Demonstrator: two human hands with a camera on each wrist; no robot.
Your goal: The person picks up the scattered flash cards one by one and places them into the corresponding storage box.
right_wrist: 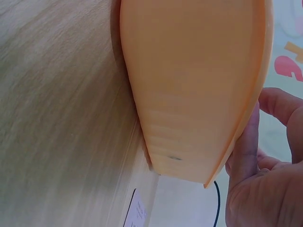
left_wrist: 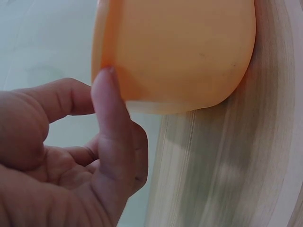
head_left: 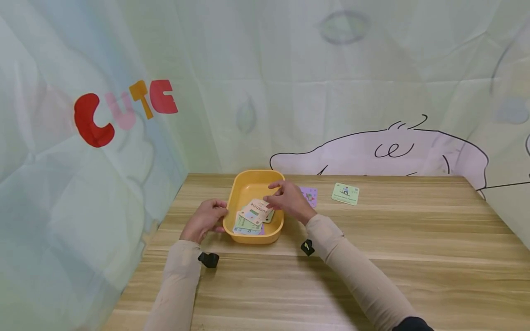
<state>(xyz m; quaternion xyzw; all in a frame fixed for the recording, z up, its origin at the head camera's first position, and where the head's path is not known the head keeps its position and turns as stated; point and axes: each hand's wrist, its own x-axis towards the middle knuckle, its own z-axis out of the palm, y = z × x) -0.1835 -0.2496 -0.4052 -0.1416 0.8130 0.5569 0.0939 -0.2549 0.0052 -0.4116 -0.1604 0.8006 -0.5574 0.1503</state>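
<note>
A yellow plastic bin (head_left: 254,177) sits on the table with several printed cards in its near half. Uppermost is a cream card (head_left: 256,211) marked "sunshine"; green, blue and purple ones lie partly covered beneath it. My left hand (head_left: 205,217) holds the bin's left rim, thumb against the outer wall in the left wrist view. Reaching over the right rim, my right hand (head_left: 290,201) has its fingers above the cards, with thumb and forefinger apart and no card between them. A purple card (head_left: 309,196) lies right of the bin, partly hidden by that hand.
Farther right on the wooden table (head_left: 397,257) lies a green card (head_left: 345,193) with a small figure. A printed cloth (head_left: 265,92) stands behind the table's back edge and along the left side. Each wrist carries a small black camera (head_left: 209,259).
</note>
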